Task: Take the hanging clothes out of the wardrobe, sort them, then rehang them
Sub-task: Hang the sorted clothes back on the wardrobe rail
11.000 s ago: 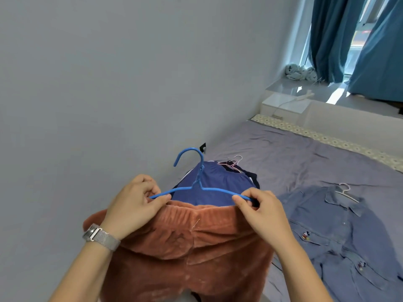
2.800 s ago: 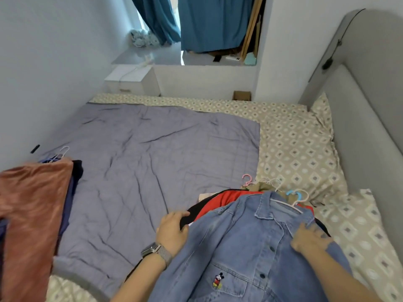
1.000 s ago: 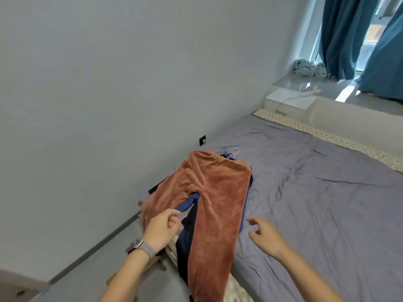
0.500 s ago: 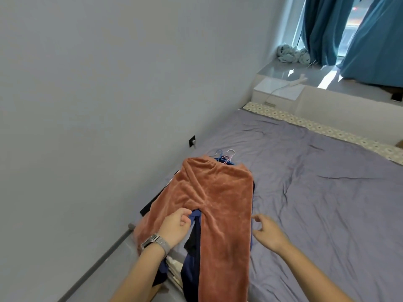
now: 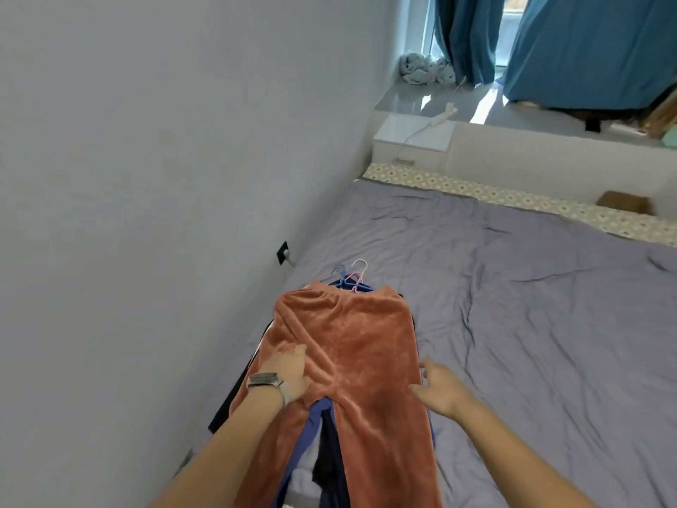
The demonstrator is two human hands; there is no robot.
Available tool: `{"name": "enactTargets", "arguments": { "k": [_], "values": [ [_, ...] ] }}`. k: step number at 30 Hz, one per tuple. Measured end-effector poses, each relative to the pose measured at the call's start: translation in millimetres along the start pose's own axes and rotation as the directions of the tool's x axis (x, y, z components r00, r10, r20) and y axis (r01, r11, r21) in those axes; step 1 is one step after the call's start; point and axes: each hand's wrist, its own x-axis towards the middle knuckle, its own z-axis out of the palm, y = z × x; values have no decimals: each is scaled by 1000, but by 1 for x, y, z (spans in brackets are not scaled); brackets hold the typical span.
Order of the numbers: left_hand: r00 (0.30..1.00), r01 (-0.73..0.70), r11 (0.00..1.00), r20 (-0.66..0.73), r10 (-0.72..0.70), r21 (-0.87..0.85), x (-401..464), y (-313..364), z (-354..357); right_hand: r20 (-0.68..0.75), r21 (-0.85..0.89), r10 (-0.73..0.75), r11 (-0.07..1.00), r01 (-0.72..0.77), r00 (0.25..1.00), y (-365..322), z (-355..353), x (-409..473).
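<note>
1. At far left we have the grey wall point(image 5: 146, 177), with a dark wall socket point(image 5: 282, 252) low down, just beside the near edge of the bed.
2. Our left hand point(image 5: 289, 375), a metal-band wristwatch point(image 5: 266, 381) on its wrist, lies on the left leg of the rust-brown fleece trousers point(image 5: 351, 353). Its fingers lie flat, pressing the fabric and gripping nothing.
3. The trousers top a stack of dark garments point(image 5: 329, 452) at the left edge of the bed, against the wall. Their long axis runs away from us: waistband at the far end, legs trailing toward us and over the bed's near edge.
4. Beyond the waistband, a cluster of blue and pink hanger hooks point(image 5: 350, 275) pokes out, pointing away. We judge that any lift for rehanging turns on those hooks, which lie farther from us than both hands, with the left hand slightly nearer to them.
5. Our right hand point(image 5: 437, 388) sits just beside the right trouser leg, fingers loosely spread, holding nothing; whether the fingertips touch the fleece we cannot tell.
6. To the right spreads the lilac-grey bedspread point(image 5: 531, 306), and beyond it a white bedside cabinet point(image 5: 414, 141) and teal curtains point(image 5: 586, 49).
</note>
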Motion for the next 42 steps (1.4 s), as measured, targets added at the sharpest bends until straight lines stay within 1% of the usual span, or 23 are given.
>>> {"name": "enactTargets", "arguments": {
  "k": [2, 4, 8, 12, 15, 17, 21, 23, 26, 27, 28, 29, 30, 31, 33, 35, 36, 37, 38, 39, 40, 41, 42],
  "values": [
    [997, -34, 999, 63, 33, 10, 43, -6, -11, -7, 26, 35, 999, -34, 999, -9, 4, 12],
    [994, -65, 998, 92, 64, 13, 86, -13, -20, -31, 35, 59, 998, -58, 998, -15, 3, 30],
    [991, -84, 996, 108, 83, 8, 168, -28, -25, -70, -15, 120, 993, -121, 990, -21, 4, 72],
    [987, -139, 989, 71, 143, -55, 241, -41, -9, -73, -57, 162, 984, -166, 984, -16, 10, 131],
    [983, -169, 985, 67, 170, -23, 294, -51, 10, -92, -86, 178, 979, -186, 980, -15, 15, 169],
    [987, -151, 988, 60, 152, -23, 326, -59, 21, -104, -89, 160, 981, -170, 982, -17, 18, 184],
    [988, 54, 995, 150, -42, -82, 386, -84, 48, -104, -33, 142, 989, -146, 984, -6, 27, 192],
    [983, 95, 994, 160, -84, -60, 408, -95, 58, -107, -3, 140, 990, -141, 984, 4, 30, 191],
    [981, 122, 992, 150, -124, 25, 424, -102, 66, -101, 15, 158, 988, -157, 982, 15, 32, 185],
    [983, 121, 993, 138, -122, 19, 431, -102, 72, -106, 23, 165, 986, -164, 980, 17, 33, 183],
    [979, 135, 990, 156, -128, -36, 434, -101, 74, -111, 36, 180, 984, -177, 977, 20, 36, 182],
    [976, 141, 981, 185, -115, -130, 436, -100, 79, -111, 51, 198, 980, -194, 974, 23, 39, 182],
    [974, 134, 962, 208, -84, -239, 434, -98, 78, -109, 65, 216, 976, -209, 970, 25, 44, 182],
    [979, 112, 936, 201, -45, -335, 435, -98, 82, -117, 75, 225, 973, -217, 967, 25, 48, 183],
    [993, 31, 889, 118, 25, -456, 426, -96, 79, -142, 88, 235, 971, -224, 962, 26, 57, 185],
    [998, -16, 822, 40, 47, -570, 416, -99, 77, -138, 116, 231, 970, -216, 963, 26, 64, 188],
    [999, -12, 809, 36, 41, -587, 414, -103, 79, -130, 123, 237, 967, -222, 963, 25, 66, 189],
    [997, -41, 808, 25, 68, -587, 412, -109, 82, -133, 131, 235, 967, -217, 963, 22, 67, 190],
    [995, -56, 822, 35, 92, -567, 405, -110, 82, -175, 117, 213, 974, -194, 961, 19, 66, 193],
    [989, -86, 841, 57, 137, -534, 392, -106, 76, -247, 93, 175, 983, -157, 953, 16, 66, 196],
    [978, -152, 862, 55, 203, -483, 377, -99, 68, -333, 33, 130, 991, -126, 934, 14, 64, 200],
    [963, -206, 889, 77, 258, -408, 361, -95, 62, -433, -57, 105, 988, -143, 895, 12, 60, 204],
    [943, -248, 899, 123, 310, -360, 345, -91, 54, -498, -135, 94, 974, -184, 862, 7, 54, 208]
  ]
}}
